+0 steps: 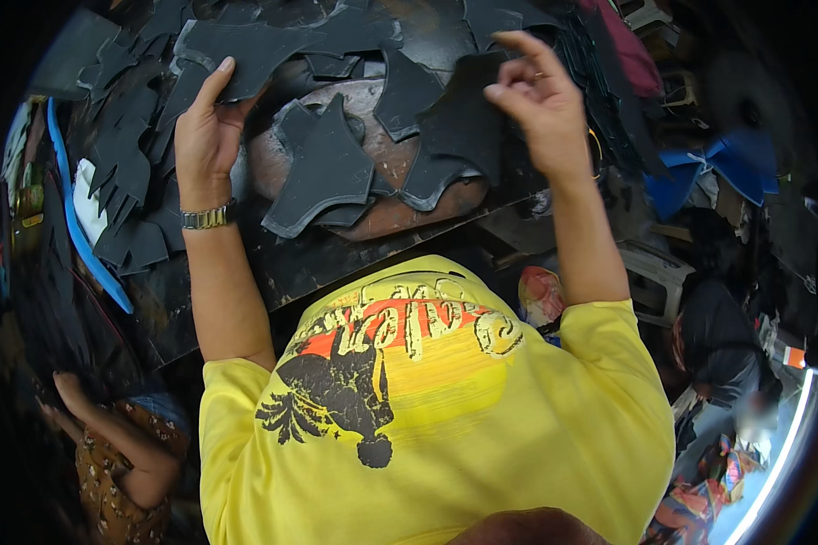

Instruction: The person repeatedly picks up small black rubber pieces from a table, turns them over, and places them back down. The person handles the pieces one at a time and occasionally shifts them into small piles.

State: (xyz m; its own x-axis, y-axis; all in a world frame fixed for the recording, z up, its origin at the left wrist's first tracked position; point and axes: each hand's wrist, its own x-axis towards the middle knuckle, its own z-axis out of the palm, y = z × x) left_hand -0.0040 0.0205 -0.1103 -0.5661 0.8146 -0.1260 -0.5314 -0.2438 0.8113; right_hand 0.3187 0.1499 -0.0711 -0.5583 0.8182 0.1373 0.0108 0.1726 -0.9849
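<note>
A long black cut-out piece of sheet material, with curved edges, is gripped by my left hand, thumb on top and fingers hidden underneath. My right hand is raised at the right, thumb and index finger apart, the other fingers curled, with nothing visibly held. Close to its thumb is a dark, slightly blurred cut piece; I cannot tell whether they touch. Between my hands, several similar pieces, among them a pointed one, overlap on a worn, reddish-brown round surface.
More black pieces lie in piles at the left and stacked at the right. A blue strip runs along the left side. Another person is at lower left. A pale plastic stool and blue material are at the right.
</note>
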